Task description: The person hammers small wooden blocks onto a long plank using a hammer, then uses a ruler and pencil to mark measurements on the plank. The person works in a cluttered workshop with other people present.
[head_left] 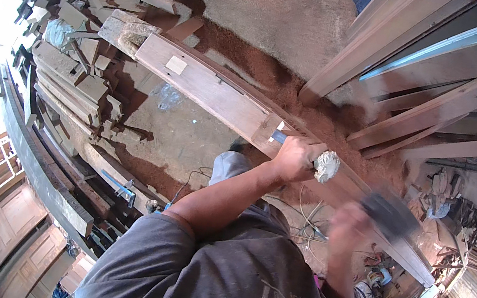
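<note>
One chisel (289, 144) is gripped in the closed left hand (294, 158) on the long beam (210, 88); at four o'clock, a blurred mallet (389, 215) is clenched by the right hand (346, 225).

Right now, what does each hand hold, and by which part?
The left hand grips a chisel by its handle, whose frayed end sticks out of the fist, blade on the long plank. The right hand holds a blurred dark mallet; where cannot be told.

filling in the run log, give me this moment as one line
left hand: gripping chisel on long wooden beam | right hand: blurred, holding dark mallet | surroundings: sawdust, stacked planks
</note>
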A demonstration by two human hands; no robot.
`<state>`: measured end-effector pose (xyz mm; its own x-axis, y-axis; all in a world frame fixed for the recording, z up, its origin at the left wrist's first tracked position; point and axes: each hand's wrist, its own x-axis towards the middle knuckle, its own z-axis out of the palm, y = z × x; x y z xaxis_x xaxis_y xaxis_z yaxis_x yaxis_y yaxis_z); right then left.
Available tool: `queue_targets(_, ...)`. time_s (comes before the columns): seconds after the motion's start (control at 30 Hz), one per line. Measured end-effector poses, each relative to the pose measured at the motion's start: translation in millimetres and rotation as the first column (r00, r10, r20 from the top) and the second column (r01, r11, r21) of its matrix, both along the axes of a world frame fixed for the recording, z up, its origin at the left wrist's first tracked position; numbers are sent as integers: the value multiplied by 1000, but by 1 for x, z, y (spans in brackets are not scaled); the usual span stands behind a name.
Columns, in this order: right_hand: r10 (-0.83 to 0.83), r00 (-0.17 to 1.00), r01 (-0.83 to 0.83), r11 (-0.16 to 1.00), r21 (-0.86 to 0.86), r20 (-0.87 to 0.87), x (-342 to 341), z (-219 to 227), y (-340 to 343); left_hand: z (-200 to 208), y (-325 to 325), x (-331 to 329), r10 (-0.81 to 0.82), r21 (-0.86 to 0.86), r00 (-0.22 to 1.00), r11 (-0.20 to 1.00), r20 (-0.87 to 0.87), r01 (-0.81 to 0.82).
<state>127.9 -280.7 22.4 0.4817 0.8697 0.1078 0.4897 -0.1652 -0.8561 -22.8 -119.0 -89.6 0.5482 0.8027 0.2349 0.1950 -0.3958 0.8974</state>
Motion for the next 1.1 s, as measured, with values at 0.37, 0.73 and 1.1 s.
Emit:
queue_targets(0.37,-108,891,81,994,-79,-441,-2,66,7,-3,-14,-9,-24,79,1000,997,-17,26)
queue_targets(0.73,-22,976,-64,920,-386,-215,10,55,11,4,-20,-11,-50,69,997,996,-58,54)
queue_targets(1.1,226,955,-167,945,-283,190,-7,4,11,3,-18,-11,-42,102,999,994,-14,44)
